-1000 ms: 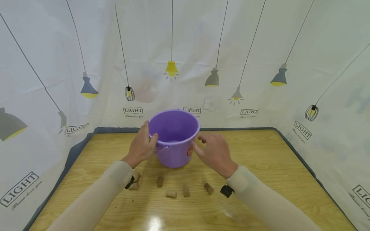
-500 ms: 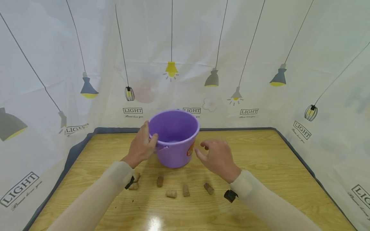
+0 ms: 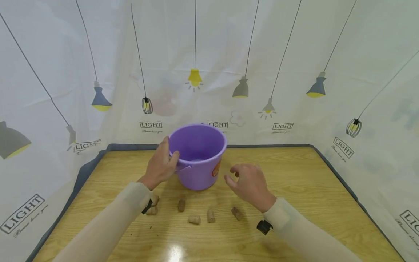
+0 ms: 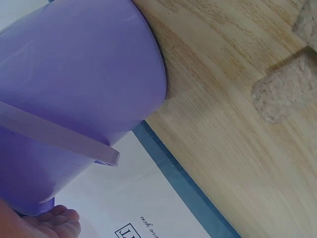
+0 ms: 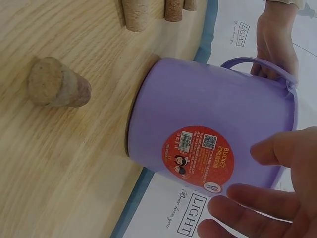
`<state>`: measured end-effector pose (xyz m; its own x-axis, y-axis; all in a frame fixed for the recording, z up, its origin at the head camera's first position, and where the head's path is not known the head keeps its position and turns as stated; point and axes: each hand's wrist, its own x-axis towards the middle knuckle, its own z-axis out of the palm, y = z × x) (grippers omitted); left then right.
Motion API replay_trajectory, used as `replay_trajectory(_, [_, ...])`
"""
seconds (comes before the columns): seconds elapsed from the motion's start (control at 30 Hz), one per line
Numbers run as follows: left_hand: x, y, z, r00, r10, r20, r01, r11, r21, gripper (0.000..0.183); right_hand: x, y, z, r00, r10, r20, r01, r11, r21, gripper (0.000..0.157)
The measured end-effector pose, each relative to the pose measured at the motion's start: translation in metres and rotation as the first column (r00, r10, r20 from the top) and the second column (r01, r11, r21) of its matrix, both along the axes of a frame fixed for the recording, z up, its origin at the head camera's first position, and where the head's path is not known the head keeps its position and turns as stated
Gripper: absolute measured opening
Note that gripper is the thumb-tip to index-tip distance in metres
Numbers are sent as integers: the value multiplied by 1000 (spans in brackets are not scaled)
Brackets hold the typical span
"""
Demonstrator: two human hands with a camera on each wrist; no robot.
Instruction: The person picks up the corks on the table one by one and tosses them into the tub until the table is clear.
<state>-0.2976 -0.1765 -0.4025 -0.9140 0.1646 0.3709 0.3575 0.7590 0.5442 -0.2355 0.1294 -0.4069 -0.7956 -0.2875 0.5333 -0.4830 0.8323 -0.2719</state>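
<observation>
A purple plastic bucket (image 3: 196, 176) stands on the wooden table, its mouth facing up. My left hand (image 3: 161, 163) grips the left side of its rim, thumb over the edge and fingers outside. The bucket's handle (image 4: 59, 136) hangs down along its side in the left wrist view. A round red label (image 5: 198, 157) shows on the bucket's wall in the right wrist view. Off the bucket's right side, my right hand (image 3: 251, 185) hovers with loosely bent fingers and holds nothing. Several corks lie in front of the bucket, among them a dark cork (image 3: 236, 213) below my right hand.
Other corks on the table (image 3: 294, 182) include a pale cork (image 3: 194, 219), a cork (image 3: 211, 215) beside it and a brown cork (image 3: 181, 206). More lie by my left wrist. A white cloth (image 3: 278, 43) printed with lamps surrounds the table's back and sides.
My right hand has moved from beside the bucket's rim away to the right and toward me. The left hand keeps its grip, and the bucket and corks stay in place.
</observation>
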Motion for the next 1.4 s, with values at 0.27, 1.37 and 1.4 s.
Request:
replay_trajectory(0.27, [-1,0,0,1000,7,-16,-6,1000,6,75,5,3,-4,999,-13,49,11,1000,28,24])
replay_trajectory(1.37, [1,0,0,1000,2,-12,-2,1000,9,76,21,11,-24,973,-11,231,-38,978,207,30])
replay_trajectory(1.4, [1,0,0,1000,1,-10,-1,1000,11,76,21,11,-24,971,-9,238,-44,975,216,33])
